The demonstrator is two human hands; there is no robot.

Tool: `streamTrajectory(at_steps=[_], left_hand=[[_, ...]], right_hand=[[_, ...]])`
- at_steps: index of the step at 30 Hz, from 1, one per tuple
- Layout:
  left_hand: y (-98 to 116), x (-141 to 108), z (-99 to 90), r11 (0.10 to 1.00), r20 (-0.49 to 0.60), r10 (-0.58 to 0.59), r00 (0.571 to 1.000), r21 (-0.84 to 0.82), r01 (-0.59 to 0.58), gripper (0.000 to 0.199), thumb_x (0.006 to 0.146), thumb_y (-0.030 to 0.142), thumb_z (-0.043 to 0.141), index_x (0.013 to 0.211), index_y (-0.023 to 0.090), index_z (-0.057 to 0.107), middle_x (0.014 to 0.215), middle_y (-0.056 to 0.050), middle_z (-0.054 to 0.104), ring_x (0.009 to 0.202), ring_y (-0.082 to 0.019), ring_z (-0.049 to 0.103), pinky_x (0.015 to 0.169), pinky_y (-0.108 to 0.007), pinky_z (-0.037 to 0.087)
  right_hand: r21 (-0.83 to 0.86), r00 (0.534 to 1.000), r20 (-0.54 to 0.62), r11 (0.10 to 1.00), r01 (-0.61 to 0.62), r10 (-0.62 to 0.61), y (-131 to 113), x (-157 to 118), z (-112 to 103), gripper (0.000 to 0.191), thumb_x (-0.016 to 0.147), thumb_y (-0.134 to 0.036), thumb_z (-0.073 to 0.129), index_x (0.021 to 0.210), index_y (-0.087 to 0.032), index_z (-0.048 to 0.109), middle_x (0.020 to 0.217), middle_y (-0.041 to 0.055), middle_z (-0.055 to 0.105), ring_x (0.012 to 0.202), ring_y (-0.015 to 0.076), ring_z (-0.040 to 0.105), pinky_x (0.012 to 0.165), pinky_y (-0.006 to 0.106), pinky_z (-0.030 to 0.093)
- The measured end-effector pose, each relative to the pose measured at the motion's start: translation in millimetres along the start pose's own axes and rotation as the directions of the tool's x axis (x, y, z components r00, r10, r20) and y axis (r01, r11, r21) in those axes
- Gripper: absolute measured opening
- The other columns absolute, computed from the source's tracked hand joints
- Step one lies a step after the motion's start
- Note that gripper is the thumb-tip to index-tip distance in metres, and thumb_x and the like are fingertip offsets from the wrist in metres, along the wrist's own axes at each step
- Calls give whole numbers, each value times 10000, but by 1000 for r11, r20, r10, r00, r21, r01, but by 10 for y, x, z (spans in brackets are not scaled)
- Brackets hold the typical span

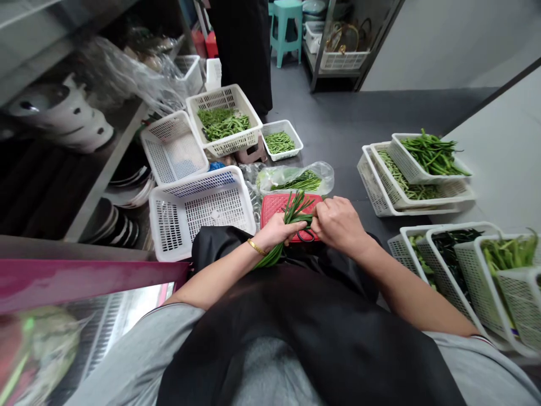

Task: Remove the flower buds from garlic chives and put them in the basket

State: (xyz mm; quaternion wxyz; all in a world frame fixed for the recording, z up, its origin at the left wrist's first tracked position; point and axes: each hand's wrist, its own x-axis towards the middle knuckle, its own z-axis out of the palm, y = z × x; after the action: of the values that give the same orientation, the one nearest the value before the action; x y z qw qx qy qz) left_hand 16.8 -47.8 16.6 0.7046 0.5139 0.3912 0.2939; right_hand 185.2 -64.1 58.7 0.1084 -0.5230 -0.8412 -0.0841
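Observation:
A bunch of garlic scapes [270,257], long thin green stems, lies across my left hand [276,230], which is closed around its middle. The stems fan out above the fingers and curve down below them toward my lap. Close on the right, my right hand [339,221] is closed with its fingertips pinching the ends of some stems. Under both hands is a red quilted-looking surface [271,205]. A dark loop [306,235], like a scissors handle, shows between the hands. Just beyond lies a clear plastic bag [326,176] with more green stems in it.
To the left sit an empty white basket [198,235] and another white basket [175,148]. Ahead are baskets of cut green beans [279,143]. Stacked baskets with green peppers [433,153] stand on the right. A shelf [105,163] borders the left side.

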Motion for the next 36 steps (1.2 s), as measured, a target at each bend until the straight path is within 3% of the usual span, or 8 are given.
streamTrajectory(at_steps=[5, 8, 13, 20, 28, 30, 34, 36], left_hand=[[-12, 14, 15, 999, 22, -11, 1000, 32, 11, 625, 680, 530, 731, 1081, 56, 664, 404, 75, 444, 331, -64, 386, 344, -184, 304], [-13, 9, -16, 1000, 27, -3, 1000, 31, 3, 605, 699, 539, 711, 1066, 60, 666, 392, 78, 430, 327, -61, 374, 345, -182, 298], [16, -39, -18, 999, 90, -16, 996, 43, 12, 579, 700, 544, 707, 1020, 63, 667, 396, 79, 428, 334, -62, 379, 352, -189, 320], [22, -36, 38, 998, 96, -52, 994, 40, 49, 566, 675, 539, 728, 975, 66, 641, 407, 77, 445, 333, -57, 378, 346, -181, 287], [-3, 3, 8, 995, 153, -96, 984, 10, 95, 624, 661, 539, 743, 1053, 70, 618, 410, 83, 455, 334, -63, 391, 356, -187, 316], [12, 6, 15, 993, 146, -114, 983, 11, 114, 597, 658, 537, 745, 1015, 75, 623, 423, 84, 453, 337, -61, 394, 359, -189, 331], [42, 0, 15, 995, 139, -101, 985, 22, 99, 538, 670, 542, 732, 929, 81, 631, 414, 82, 441, 337, -66, 400, 357, -196, 332], [48, -4, 19, 997, 129, -79, 989, 31, 76, 490, 681, 532, 729, 864, 89, 625, 406, 82, 433, 336, -62, 392, 357, -194, 316]], right_hand=[[181, 979, -28, 964, -195, 203, 119, 55, 140, 107, 680, -195, 542, 707, -120, 612, 677, 137, 617, 639, 240, 558, 685, 375, 440], [609, 920, 35, 722, -330, 391, 358, 53, 131, 182, 746, -251, 488, 631, -158, 594, 583, 43, 587, 538, 160, 535, 618, 304, 477], [906, 929, 159, 326, -271, 333, 616, 116, -73, 298, 814, -426, 537, 749, -172, 680, 746, 58, 700, 722, 177, 646, 726, 329, 521], [801, 936, 351, 525, -287, -24, 454, 362, -176, 252, 734, -388, 610, 668, -157, 684, 608, 14, 641, 551, 122, 541, 546, 251, 408], [489, 945, 327, 857, -165, -5, 407, 227, -72, 138, 716, -200, 532, 590, -168, 579, 617, 36, 628, 561, 116, 508, 579, 251, 365], [556, 965, 231, 797, -238, 128, 401, 218, -5, 119, 702, -199, 537, 586, -173, 546, 606, 29, 601, 568, 118, 499, 590, 253, 382], [866, 922, 112, 418, -274, 372, 429, 195, 40, 182, 782, -335, 534, 695, -180, 575, 669, 24, 606, 653, 143, 566, 665, 285, 466], [870, 942, 54, 448, -207, 331, 416, 188, 16, 208, 760, -389, 607, 722, -185, 607, 728, 30, 620, 719, 157, 574, 727, 311, 473]])
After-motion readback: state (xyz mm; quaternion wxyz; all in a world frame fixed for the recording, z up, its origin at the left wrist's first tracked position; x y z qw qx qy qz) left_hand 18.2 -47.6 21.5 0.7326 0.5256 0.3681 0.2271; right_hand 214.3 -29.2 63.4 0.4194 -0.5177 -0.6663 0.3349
